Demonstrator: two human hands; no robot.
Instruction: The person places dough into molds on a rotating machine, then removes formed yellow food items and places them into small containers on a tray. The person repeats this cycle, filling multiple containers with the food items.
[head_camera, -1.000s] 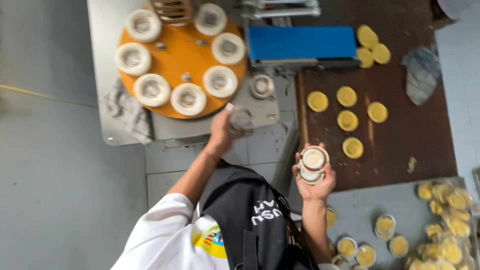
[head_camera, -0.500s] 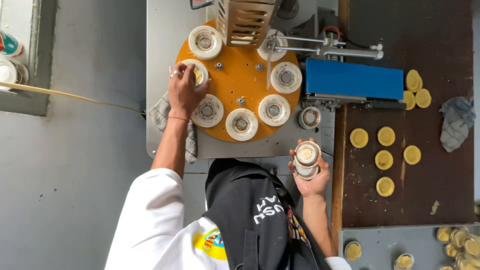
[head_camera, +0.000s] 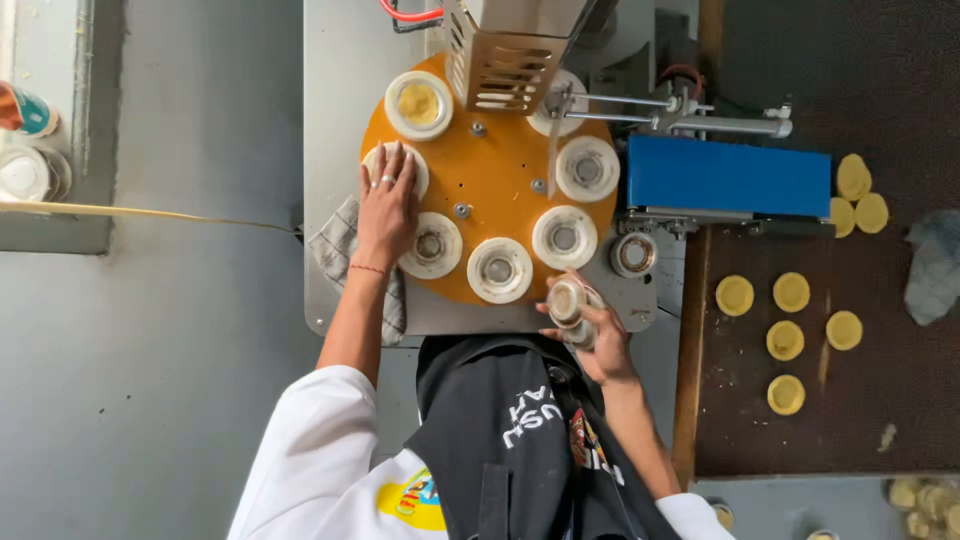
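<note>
An orange round turntable (head_camera: 500, 180) carries several white ring-shaped holders on a grey metal machine. My left hand (head_camera: 385, 200) lies flat, fingers together, pressing on the holder at the turntable's left edge. One holder (head_camera: 419, 104) at the upper left has a yellow dough shell in it. My right hand (head_camera: 590, 330) holds a small stack of metal cups (head_camera: 567, 303) at the turntable's near right edge, next to an empty holder (head_camera: 564, 237).
A blue conveyor belt (head_camera: 725, 176) leads right from the machine to a dark brown table (head_camera: 900, 420) with several yellow tart shells (head_camera: 790, 292). A grey cloth (head_camera: 340, 250) lies under my left wrist. A metal housing (head_camera: 510, 50) overhangs the turntable.
My left hand stays on the left holder, now pressing flat. My right hand has brought the metal cups up and left to the turntable's edge. The view has shifted closer to the machine.
</note>
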